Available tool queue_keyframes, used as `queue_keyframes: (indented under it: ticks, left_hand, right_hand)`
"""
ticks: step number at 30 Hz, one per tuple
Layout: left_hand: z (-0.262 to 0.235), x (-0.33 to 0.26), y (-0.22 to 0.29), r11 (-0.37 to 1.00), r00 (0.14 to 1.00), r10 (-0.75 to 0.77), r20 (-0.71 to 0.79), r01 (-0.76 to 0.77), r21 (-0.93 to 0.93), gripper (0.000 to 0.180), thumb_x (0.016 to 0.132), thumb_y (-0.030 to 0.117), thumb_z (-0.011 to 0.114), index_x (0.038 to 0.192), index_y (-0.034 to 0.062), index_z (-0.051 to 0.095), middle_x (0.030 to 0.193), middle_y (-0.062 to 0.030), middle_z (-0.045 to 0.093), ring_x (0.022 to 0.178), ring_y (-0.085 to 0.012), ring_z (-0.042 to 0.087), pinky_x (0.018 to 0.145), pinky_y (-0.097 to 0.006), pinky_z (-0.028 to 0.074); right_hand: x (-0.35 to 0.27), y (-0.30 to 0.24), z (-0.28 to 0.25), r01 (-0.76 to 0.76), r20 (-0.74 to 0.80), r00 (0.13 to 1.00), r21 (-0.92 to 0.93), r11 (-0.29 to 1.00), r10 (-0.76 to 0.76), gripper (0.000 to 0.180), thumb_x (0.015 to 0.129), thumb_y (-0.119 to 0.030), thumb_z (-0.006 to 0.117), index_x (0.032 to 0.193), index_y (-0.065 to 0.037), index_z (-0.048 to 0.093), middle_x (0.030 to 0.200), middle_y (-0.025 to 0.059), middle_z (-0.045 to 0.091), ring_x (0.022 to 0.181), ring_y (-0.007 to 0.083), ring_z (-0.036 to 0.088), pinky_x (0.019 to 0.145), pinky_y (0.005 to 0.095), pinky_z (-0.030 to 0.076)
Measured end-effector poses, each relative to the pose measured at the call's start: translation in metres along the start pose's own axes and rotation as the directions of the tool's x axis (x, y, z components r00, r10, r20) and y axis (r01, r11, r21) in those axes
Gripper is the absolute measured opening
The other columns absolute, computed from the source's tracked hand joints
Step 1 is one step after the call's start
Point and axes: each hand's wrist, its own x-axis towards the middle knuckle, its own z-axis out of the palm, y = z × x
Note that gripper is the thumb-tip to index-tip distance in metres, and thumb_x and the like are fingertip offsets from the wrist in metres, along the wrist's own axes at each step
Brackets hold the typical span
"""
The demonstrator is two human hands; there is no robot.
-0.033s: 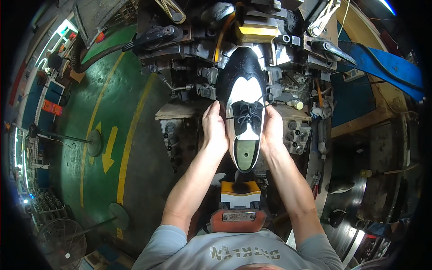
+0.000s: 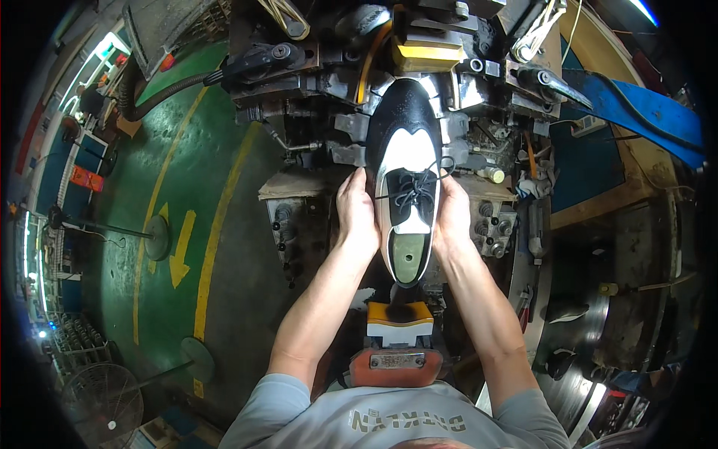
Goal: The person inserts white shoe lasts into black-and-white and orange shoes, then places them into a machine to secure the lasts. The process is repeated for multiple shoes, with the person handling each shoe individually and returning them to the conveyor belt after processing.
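A black and white lace-up shoe (image 2: 406, 142) lies in a machine, its black toe pointing away from me. A green shoe last (image 2: 408, 256) with a small hole fills its heel opening. Black laces (image 2: 410, 187) are tied at the middle. My left hand (image 2: 357, 212) is cupped along the shoe's left side, and my right hand (image 2: 453, 213) holds the right side. The fingertips of both hands are partly hidden beside the shoe. Metal side pads (image 2: 350, 126) flank the front of the shoe, and a yellow block (image 2: 428, 57) sits beyond the toe.
Closer to me is a yellow and white padded block (image 2: 399, 320) above a red machine part (image 2: 396, 368). Knobs and valves (image 2: 283, 224) flank the machine. A blue arm (image 2: 636, 112) reaches in at right. Green floor (image 2: 168, 187) with yellow markings and a fan (image 2: 103, 404) lie left.
The metal side pads have moved inward toward the front of the shoe. The shoe's front has shifted very slightly to the right. My hands stay where they were.
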Motion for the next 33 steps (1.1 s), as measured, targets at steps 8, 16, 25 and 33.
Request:
queue_keyframes:
  ticks: [8,16,25,33]
  left_hand:
    - [-0.016,-0.040,-0.022,0.914,1.000,-0.011,-0.029,0.022,0.404,0.058,0.104,0.048,0.031,0.107,0.0004,0.063,0.103,-0.0073,0.067,0.092,-0.0147,0.062,0.082,-0.029,0.051]
    - [-0.008,-0.057,-0.016,0.914,0.999,0.045,0.003,-0.042,0.403,0.063,0.105,0.050,0.027,0.101,-0.0006,0.064,0.093,-0.0062,0.066,0.084,-0.0128,0.062,0.076,-0.028,0.050]
    - [-0.019,-0.067,-0.007,0.907,0.997,-0.073,-0.010,0.071,0.415,0.054,0.107,0.043,0.027,0.124,0.0009,0.056,0.116,-0.0075,0.062,0.104,-0.0143,0.058,0.090,-0.030,0.046]
    - [-0.178,-0.031,0.016,0.426,0.717,0.674,-0.176,-0.182,0.886,0.035,0.102,0.024,0.042,0.126,0.0009,0.052,0.125,-0.0167,0.053,0.118,-0.0278,0.048,0.104,-0.039,0.035]
  right_hand:
    - [-0.034,-0.004,0.039,-0.062,0.004,0.998,-0.374,0.925,0.068,0.043,0.104,-0.042,0.039,0.124,-0.007,0.053,0.098,0.0003,0.061,0.081,0.0075,0.058,0.072,0.0244,0.052]
    - [-0.043,-0.009,0.052,-0.064,0.004,0.997,-0.387,0.920,0.071,0.041,0.104,-0.040,0.040,0.122,-0.005,0.052,0.096,0.0012,0.060,0.082,0.0093,0.059,0.073,0.0255,0.053]
    - [-0.052,-0.021,0.030,-0.057,0.116,0.987,-0.383,0.922,0.109,0.042,0.105,-0.035,0.042,0.131,-0.003,0.049,0.116,0.0070,0.061,0.105,0.0146,0.059,0.093,0.0320,0.048]
    - [-0.025,-0.038,-0.146,0.284,-0.077,0.762,-0.853,0.437,-0.643,0.042,0.103,-0.029,0.046,0.132,0.001,0.048,0.122,0.0148,0.054,0.113,0.0258,0.052,0.100,0.0363,0.040]
